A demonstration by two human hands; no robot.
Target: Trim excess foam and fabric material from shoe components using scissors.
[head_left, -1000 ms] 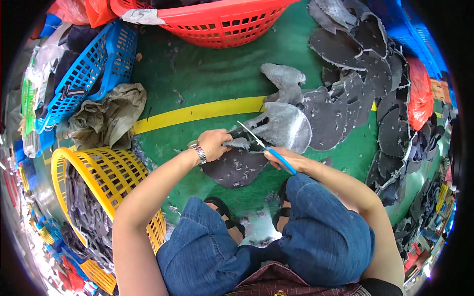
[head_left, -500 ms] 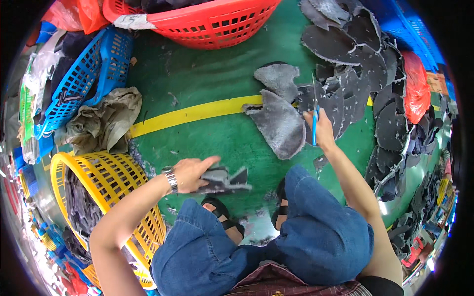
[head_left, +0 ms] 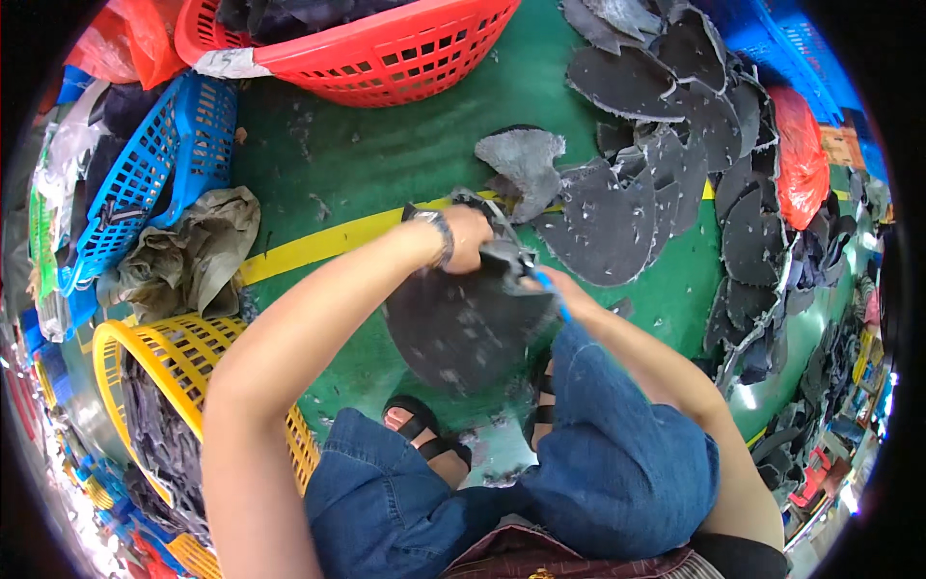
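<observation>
In front of my knees, my left hand [head_left: 463, 236] is closed on the upper edge of a large rounded dark grey fabric piece [head_left: 463, 323] with fuzzy pale edges. The piece hangs over my feet, smeared a little by motion. Close to its right edge, my right hand [head_left: 569, 292] is wrapped around blue-handled scissors [head_left: 552, 285]. The blades point up and left toward my left hand; whether they touch the fabric is too blurred to tell. Just beyond lies a grey fleecy scrap [head_left: 521, 159], and to its right a dark fabric piece [head_left: 608, 222] rests on the floor.
A tipped yellow basket [head_left: 174, 338] of dark strips stands at my left, below a crumpled khaki cloth [head_left: 198, 246] and a blue basket [head_left: 207, 135]. A red basket [head_left: 405, 63] is ahead. More dark pieces [head_left: 709, 125] pile up at the right beside a red plastic bag [head_left: 799, 159].
My left hand has moved forward and right and taken hold of the large fabric piece, lifting it over my feet. My right hand has brought the scissors left and nearer to it.
</observation>
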